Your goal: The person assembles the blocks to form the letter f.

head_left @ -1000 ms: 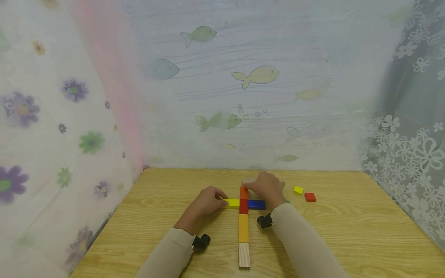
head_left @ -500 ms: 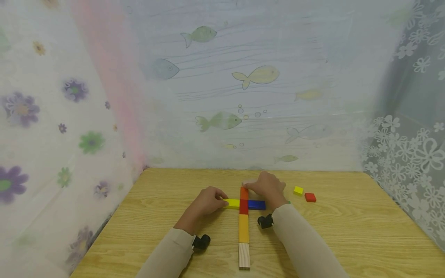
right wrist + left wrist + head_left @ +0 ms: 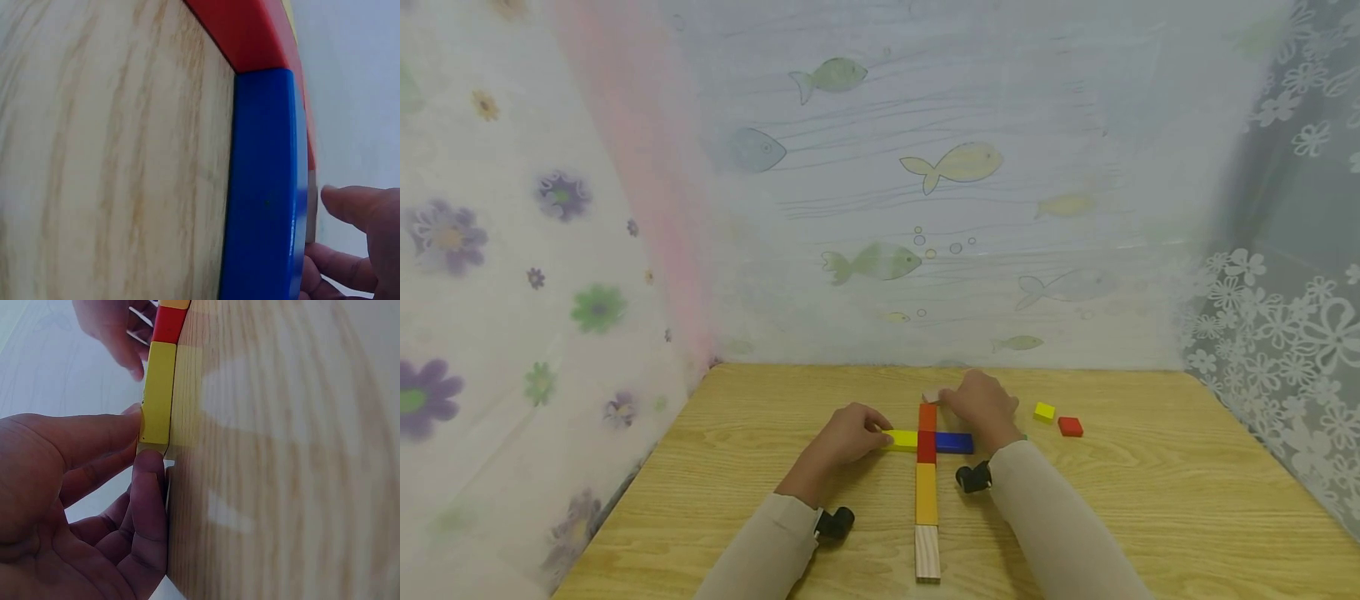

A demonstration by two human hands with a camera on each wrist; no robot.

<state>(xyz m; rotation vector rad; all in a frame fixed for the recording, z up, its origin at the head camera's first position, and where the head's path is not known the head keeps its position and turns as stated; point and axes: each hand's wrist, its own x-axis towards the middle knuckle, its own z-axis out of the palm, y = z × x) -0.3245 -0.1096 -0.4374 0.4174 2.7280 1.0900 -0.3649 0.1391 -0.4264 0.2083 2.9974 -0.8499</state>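
Observation:
My left hand (image 3: 852, 433) pinches the outer end of a yellow block (image 3: 902, 440) in the head view. In the left wrist view its fingers meet that block's side and end. The yellow block abuts a red block (image 3: 927, 447), with a blue block (image 3: 954, 443) on the other side. Beyond the red one lies an orange block (image 3: 928, 416). At the far end of this row my right hand (image 3: 981, 407) is at a plain wood block (image 3: 931, 397), set crosswise. The right wrist view shows the thumb (image 3: 344, 201) slightly apart from it and a finger close to its end.
Nearer me the row continues with a yellow-orange block (image 3: 927, 493) and a plain wood block (image 3: 927, 552). A loose yellow block (image 3: 1044, 412) and red block (image 3: 1071, 427) lie right of my right hand. A green thing (image 3: 1025, 437) is mostly hidden behind my right wrist.
My right thumb has drawn back to the right from the row's far end, leaving more of the crosswise wood block in sight. The left hand stays at the yellow block.

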